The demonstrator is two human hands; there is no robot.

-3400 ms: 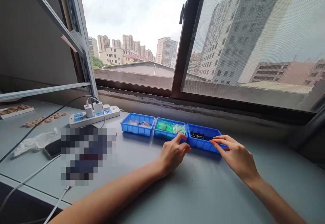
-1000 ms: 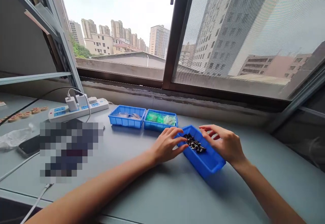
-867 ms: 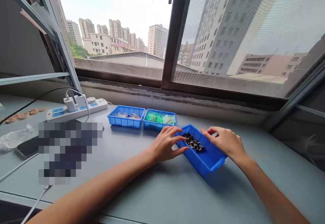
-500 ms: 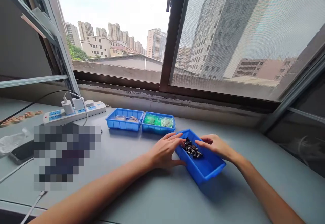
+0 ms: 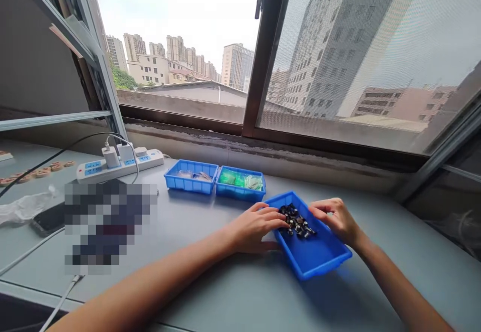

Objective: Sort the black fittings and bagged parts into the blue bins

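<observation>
A blue bin [image 5: 319,257] is tilted over the grey table, with several small dark metal parts [image 5: 296,220] gathered toward its far left end. My left hand [image 5: 259,226] grips the bin's left wall, its fingers reaching over the rim beside the parts and its thumb outside. At the right wall, my right hand [image 5: 336,219] is closed on the rim, fingers curled. Behind them stand two more blue bins: one [image 5: 191,184] with small packets, the other [image 5: 240,191] with green and clear packets [image 5: 240,179].
A white power strip [image 5: 120,165] with plugs and cables lies at the back left. Near it are a black phone [image 5: 47,219], crumpled clear plastic [image 5: 26,209], a blurred-out dark item and small wooden pieces [image 5: 43,172]. A window frame [image 5: 263,66] rises behind the table [image 5: 188,292].
The bin in my hands has moved slightly right and its inside shows more. My right hand's fingers have curled more at the rim. The whole view has shifted a little.
</observation>
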